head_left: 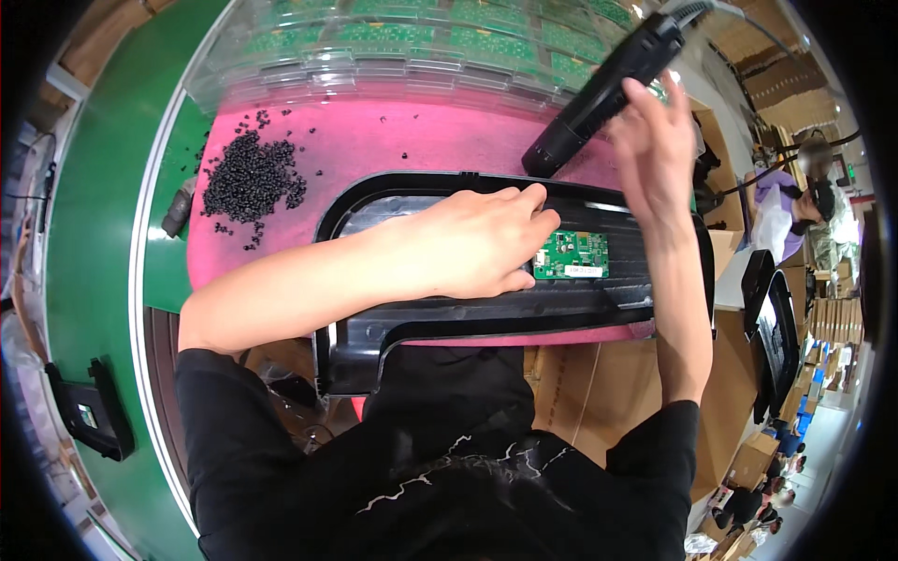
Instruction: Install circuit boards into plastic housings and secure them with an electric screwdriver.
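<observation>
A green circuit board [587,251] lies inside a long black plastic housing [468,316]. My left hand [496,241] is over the housing, its bent fingers and thumb closed around the board's left end; part of that end is hidden beneath the hand. Beside a black electric screwdriver [599,98] is my right hand [655,150], slightly smeared by motion. Its fingers are spread, and no grip around the tool shows. The screwdriver leans with its lower end at the housing's far edge and a cable at its top.
Small black screws [251,178] lie heaped on the pink mat [355,126] at the left. Clear plastic trays [412,56] of green boards stand at the back. Another black housing [774,337] is on the right, beside cardboard. A dark part [92,407] sits on the green surface.
</observation>
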A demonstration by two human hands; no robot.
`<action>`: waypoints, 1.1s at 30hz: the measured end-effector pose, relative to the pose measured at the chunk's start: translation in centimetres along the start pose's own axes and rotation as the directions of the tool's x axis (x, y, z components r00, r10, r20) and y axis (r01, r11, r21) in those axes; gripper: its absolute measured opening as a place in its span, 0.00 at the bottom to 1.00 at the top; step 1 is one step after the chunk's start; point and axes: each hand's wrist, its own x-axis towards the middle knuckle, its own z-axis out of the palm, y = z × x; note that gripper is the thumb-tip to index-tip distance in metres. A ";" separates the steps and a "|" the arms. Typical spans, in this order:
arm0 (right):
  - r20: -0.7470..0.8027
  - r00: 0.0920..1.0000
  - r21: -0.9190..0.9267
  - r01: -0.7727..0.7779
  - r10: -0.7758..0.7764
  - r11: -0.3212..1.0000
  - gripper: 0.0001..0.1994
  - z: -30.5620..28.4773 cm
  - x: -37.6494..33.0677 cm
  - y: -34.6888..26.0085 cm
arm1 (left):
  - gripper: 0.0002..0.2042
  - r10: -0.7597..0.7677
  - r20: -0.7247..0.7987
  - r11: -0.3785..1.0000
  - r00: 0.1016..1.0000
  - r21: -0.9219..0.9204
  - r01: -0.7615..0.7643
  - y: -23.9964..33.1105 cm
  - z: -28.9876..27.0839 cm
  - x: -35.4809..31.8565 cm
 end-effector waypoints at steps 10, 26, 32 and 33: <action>-0.040 0.993 0.338 0.116 -0.108 0.934 0.16 2.8 -0.1 -3.2 | 0.22 -0.090 -0.036 0.996 0.995 -0.027 0.089 0.6 -0.9 0.1; 0.034 0.967 0.515 0.199 -0.252 0.833 0.17 3.2 -7.5 -7.3 | 0.12 -0.221 -0.055 0.569 0.974 -0.818 0.083 2.3 -3.0 1.0; 0.050 0.956 0.388 0.249 -0.290 0.887 0.18 3.2 -8.5 -8.5 | 0.05 -0.018 -0.208 0.701 0.978 -0.700 -0.136 1.8 -2.8 0.9; 0.148 0.942 0.355 0.235 -0.303 0.905 0.18 2.9 -8.5 -8.6 | 0.04 0.080 -0.272 0.806 0.959 -0.549 -0.223 1.7 -2.9 1.2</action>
